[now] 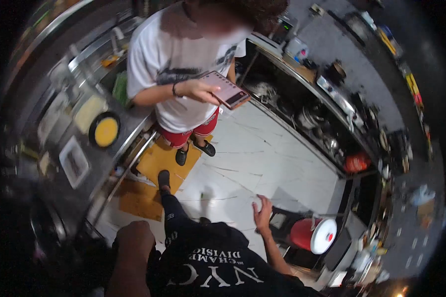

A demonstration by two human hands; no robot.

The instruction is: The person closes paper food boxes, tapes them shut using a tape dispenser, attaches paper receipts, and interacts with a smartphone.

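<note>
Low at the left, my left hand (pixel 136 236) is bent in toward my body beside my black shirt (pixel 218 257); its fingers are hidden from view. My right hand (pixel 262 214) hangs over the floor with its fingers apart and nothing in it, a little left of a red container with a white lid (pixel 324 236). A person in a white shirt (pixel 158 54) stands across from me, one hand (pixel 198 91) holding a phone (pixel 225 90) with its screen lit.
The left counter (pixel 111 141) bears a black bowl of yellow liquid (pixel 106 131) and a white tray (pixel 74 162). Brown cardboard (pixel 168 158) lies on the white floor (pixel 243 148). Pots (pixel 309 118) fill a shelf under the right counter, below a stove (pixel 337 94).
</note>
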